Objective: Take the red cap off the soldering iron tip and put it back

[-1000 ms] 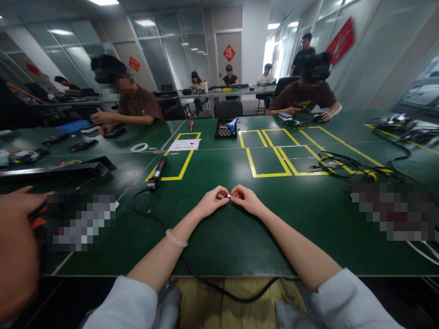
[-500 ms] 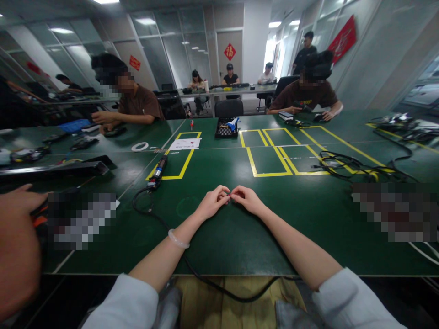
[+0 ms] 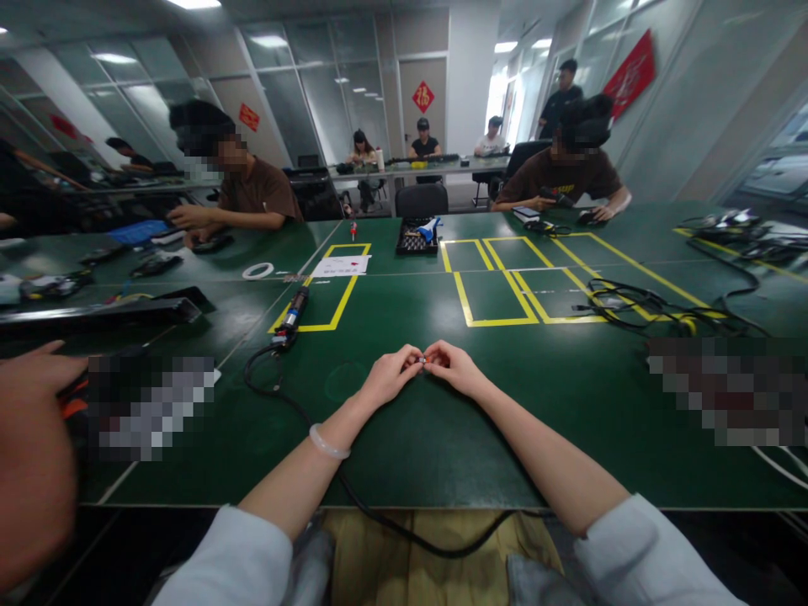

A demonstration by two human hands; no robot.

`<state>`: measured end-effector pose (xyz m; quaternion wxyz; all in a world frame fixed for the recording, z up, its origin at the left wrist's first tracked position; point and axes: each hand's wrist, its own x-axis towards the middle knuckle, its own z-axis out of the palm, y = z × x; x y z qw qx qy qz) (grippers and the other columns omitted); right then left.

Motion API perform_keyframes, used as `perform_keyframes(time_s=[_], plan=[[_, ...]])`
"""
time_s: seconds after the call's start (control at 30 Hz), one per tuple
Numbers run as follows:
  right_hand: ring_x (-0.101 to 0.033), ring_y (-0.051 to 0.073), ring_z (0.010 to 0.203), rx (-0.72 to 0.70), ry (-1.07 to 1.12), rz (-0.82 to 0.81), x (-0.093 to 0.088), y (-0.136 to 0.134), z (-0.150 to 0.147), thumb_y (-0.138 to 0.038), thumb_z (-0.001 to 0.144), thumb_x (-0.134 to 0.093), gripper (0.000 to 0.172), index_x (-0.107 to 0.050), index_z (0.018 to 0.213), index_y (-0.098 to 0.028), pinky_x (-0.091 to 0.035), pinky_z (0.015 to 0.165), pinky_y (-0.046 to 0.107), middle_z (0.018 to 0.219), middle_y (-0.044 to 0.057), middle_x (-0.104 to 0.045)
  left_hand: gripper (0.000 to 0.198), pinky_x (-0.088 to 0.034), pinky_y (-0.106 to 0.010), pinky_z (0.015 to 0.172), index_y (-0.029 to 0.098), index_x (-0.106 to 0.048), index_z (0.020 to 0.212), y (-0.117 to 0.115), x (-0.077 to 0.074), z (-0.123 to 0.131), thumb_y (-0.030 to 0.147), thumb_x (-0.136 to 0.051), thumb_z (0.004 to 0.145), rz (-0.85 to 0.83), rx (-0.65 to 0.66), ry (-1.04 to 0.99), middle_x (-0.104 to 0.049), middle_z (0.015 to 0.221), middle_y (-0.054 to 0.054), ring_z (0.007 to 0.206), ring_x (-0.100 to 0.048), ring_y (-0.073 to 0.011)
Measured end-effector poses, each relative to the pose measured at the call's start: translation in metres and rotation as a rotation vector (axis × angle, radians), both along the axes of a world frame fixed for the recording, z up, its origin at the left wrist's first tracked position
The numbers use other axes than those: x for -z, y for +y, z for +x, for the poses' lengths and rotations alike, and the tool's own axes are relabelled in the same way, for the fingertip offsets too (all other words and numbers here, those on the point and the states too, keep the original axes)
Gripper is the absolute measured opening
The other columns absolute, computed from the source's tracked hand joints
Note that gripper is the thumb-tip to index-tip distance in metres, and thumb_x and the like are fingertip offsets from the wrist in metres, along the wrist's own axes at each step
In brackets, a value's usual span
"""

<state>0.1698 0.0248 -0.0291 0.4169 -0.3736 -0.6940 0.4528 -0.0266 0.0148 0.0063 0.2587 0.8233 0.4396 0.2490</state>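
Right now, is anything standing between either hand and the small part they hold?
Nothing visible: the left hand and right hand both pinch the small part. The black cable runs beneath the left forearm, away from that part.

Head view, from a camera worn on the person's head, above and just behind the near edge of the table point(image 3: 391, 454), facing forward and down across it. The field is wide. Nearest the lens, on the near side of the table, are the sleeves point(image 3: 233, 555); farther out, over the near part of the table, the left hand point(image 3: 388, 373) and right hand point(image 3: 459, 369); well beyond its far edge, the door point(image 3: 410, 71).
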Motion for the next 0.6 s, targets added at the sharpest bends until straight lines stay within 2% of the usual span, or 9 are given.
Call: perform_keyframes(time_s=[0.17,0.3,0.4,0.47,0.53,0.6], plan=[[-0.048,0.010,0.061,0.039,-0.082,0.025,-0.006,-0.002,0.001,-0.032,0.080,-0.061,0.019,-0.058,0.091,-0.016,-0.039,0.058,0.023,0.071,-0.002,-0.056,0.029,-0.046,-0.026,0.076,0.022,-0.057,0.108,0.004,-0.001,-0.003,0.043,-0.043,0.094,-0.014,0.019,0.000,-0.070,0.089,-0.001,0.081,-0.065,-0.0151],[-0.046,0.010,0.059,0.069,-0.118,0.025,-0.010,-0.003,0.001,-0.032,0.080,-0.062,0.019,-0.059,0.091,-0.016,-0.037,0.057,0.023,0.067,-0.003,-0.053,0.030,-0.046,-0.028,0.085,0.022,-0.058,0.111,0.026,-0.007,-0.027,0.041,-0.042,0.094,0.122,-0.081,0.027,-0.067,0.102,-0.003,0.094,-0.063,-0.0163],[-0.046,0.010,0.059,0.070,-0.129,0.028,-0.010,-0.003,0.002,-0.032,0.081,-0.062,0.019,-0.059,0.091,-0.016,-0.036,0.057,0.023,0.066,-0.004,-0.052,0.031,-0.045,-0.032,0.091,0.020,-0.058,0.112,0.052,-0.011,-0.066,0.039,-0.043,0.093,0.257,-0.256,0.153,-0.064,0.111,-0.006,0.101,-0.060,-0.0192],[-0.046,0.010,0.059,0.067,-0.142,0.032,-0.009,-0.003,0.002,-0.030,0.081,-0.062,0.018,-0.059,0.091,-0.016,-0.036,0.057,0.023,0.067,-0.003,-0.052,0.034,-0.042,-0.037,0.096,0.017,-0.058,0.115,0.069,-0.014,-0.100,0.038,-0.047,0.091,0.338,-0.449,0.329,-0.060,0.118,-0.010,0.109,-0.056,-0.0235],[-0.047,0.010,0.060,0.065,-0.148,0.032,-0.008,-0.003,0.002,-0.029,0.081,-0.061,0.017,-0.059,0.092,-0.016,-0.037,0.058,0.023,0.068,-0.003,-0.053,0.046,-0.038,-0.041,0.101,0.014,-0.051,0.126,0.081,-0.017,-0.136,0.039,-0.052,0.088,0.377,-0.656,0.497,-0.051,0.132,-0.014,0.118,-0.048,-0.0280],[-0.047,0.010,0.061,0.064,-0.150,0.028,-0.008,-0.003,0.002,-0.028,0.080,-0.062,0.017,-0.059,0.092,-0.016,-0.037,0.058,0.023,0.069,-0.003,-0.054,0.062,-0.037,-0.048,0.101,0.006,-0.042,0.133,0.089,-0.019,-0.169,0.042,-0.056,0.085,0.378,-0.811,0.577,-0.042,0.139,-0.021,0.123,-0.043,-0.0351]])
